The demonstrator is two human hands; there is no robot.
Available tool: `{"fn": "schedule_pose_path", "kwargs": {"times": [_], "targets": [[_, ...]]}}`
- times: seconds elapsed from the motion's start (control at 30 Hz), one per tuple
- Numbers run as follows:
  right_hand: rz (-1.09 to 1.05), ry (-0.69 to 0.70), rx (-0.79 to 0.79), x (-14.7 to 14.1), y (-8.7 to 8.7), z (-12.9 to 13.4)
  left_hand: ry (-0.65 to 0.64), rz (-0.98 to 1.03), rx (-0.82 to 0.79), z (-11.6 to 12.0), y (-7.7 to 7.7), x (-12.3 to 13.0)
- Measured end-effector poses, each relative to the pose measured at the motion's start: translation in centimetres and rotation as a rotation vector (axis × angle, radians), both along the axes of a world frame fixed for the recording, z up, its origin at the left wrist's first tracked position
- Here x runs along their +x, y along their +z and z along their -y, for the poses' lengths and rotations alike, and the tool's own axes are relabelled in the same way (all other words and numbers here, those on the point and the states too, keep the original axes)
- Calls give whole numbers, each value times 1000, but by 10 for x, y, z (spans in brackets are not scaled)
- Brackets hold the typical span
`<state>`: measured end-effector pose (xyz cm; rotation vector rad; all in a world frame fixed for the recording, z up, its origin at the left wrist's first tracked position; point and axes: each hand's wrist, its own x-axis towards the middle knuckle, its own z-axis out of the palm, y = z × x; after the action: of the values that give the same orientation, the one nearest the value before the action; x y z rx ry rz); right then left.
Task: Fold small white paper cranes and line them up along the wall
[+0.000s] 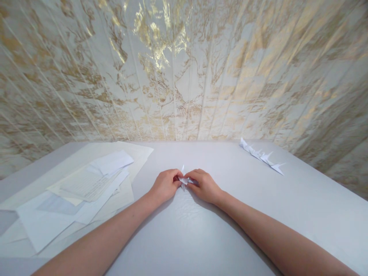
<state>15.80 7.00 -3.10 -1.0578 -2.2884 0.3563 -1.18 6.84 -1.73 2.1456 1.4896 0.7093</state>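
A small white origami crane (184, 180) is pinched between my two hands, just above the middle of the table. My left hand (166, 186) grips its left side with thumb and forefinger closed. From the other side, my right hand (205, 186) pinches the right part in the same way. One pointed tip of folded paper rises above the fingers, and another points down below them. Fingers hide much of the crane's body. Several finished paper cranes (260, 155) stand in a slanting row at the back right.
Loose paper sheets (48, 218), some printed, lie in an overlapping pile on the left. The pale table (184, 241) reaches back to a wall or curtain (172, 96) with a gold pattern. Its right edge slopes away beyond the crane row.
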Motion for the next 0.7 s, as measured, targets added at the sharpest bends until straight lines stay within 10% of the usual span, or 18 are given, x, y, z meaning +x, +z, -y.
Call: {"fn": "schedule_pose_path", "kwargs": {"times": [0.47, 0.7], "targets": [[313, 34, 238, -6, 1, -6, -31, -319, 213, -3, 0, 0], [222, 93, 129, -2, 9, -3, -57, -287, 11, 4, 13, 2]]}}
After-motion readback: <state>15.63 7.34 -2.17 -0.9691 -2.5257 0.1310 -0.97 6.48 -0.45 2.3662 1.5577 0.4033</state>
